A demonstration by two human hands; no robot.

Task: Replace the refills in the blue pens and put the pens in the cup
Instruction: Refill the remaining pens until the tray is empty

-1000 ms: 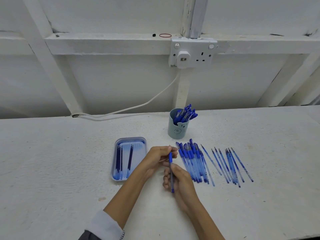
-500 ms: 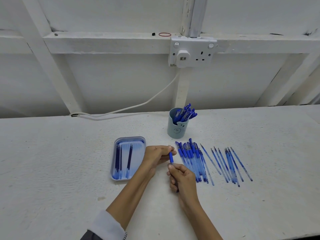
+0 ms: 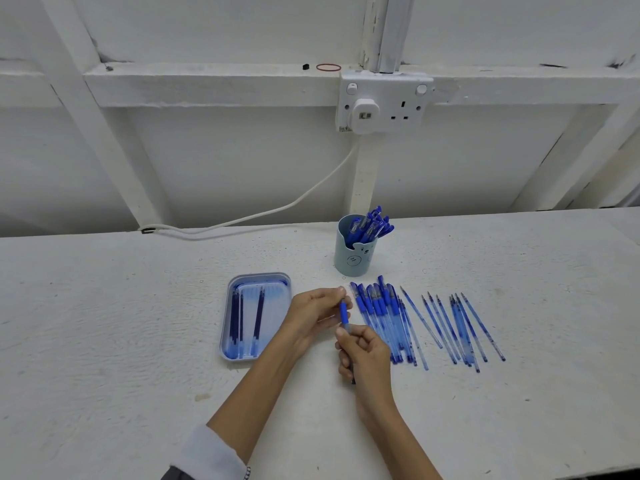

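Both hands hold one blue pen (image 3: 344,315) upright over the table. My left hand (image 3: 313,315) pinches its tip end at the top. My right hand (image 3: 363,351) grips the clear barrel below the blue grip; the pen's lower end pokes out under the fist. Right of the hands lies a bunch of blue pens (image 3: 381,317), and farther right several loose refills (image 3: 457,327) are spread out. A light blue cup (image 3: 353,254) behind them holds several pens (image 3: 370,223). A blue tray (image 3: 277,289) to the left holds three refills (image 3: 246,320).
A white cable (image 3: 263,213) runs along the table's back edge up to a wall socket (image 3: 384,102). A red rubber band (image 3: 328,67) lies on the ledge above. The white table extends left and right of the work area.
My right hand has slid up the barrel toward the blue grip, so less of the pen shows between my hands. The left hand stays at the pen's top.
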